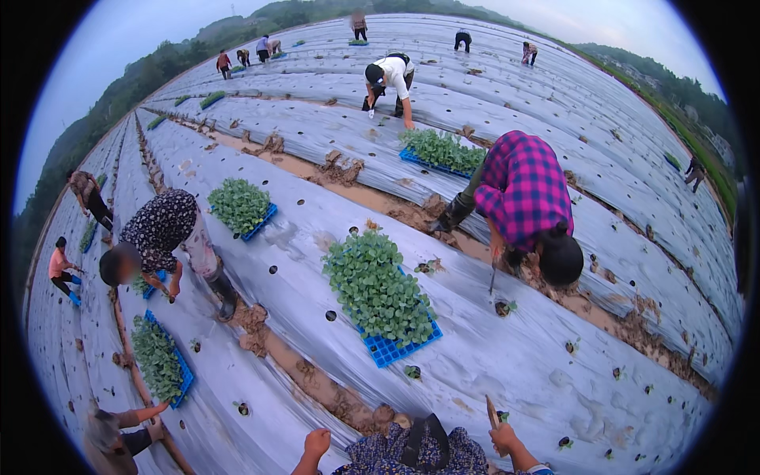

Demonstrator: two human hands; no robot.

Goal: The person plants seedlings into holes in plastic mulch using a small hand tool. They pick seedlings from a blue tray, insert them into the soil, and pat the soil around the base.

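Observation:
At the bottom of the head view, my left hand point(317, 442) is closed in a loose fist over the furrow side; whether it holds something small cannot be told. My right hand point(503, 436) grips a pointed wooden stick point(492, 412), its tip upward, beside a seedling point(503, 416) in a hole of the plastic film. Before me on the film-covered bed point(475, 356) lies a blue seedling tray point(392, 350), mostly covered with green leafy seedlings point(380, 285). Its near end has bare cells. A seedling point(412, 371) stands in a hole close to that end.
A muddy, water-filled furrow point(309, 374) runs before my body. Co-workers bend nearby: one in a checked shirt point(522, 184), one in a patterned top point(160, 225), one at lower left point(119, 439). More seedling trays point(261, 221) lie on the beds.

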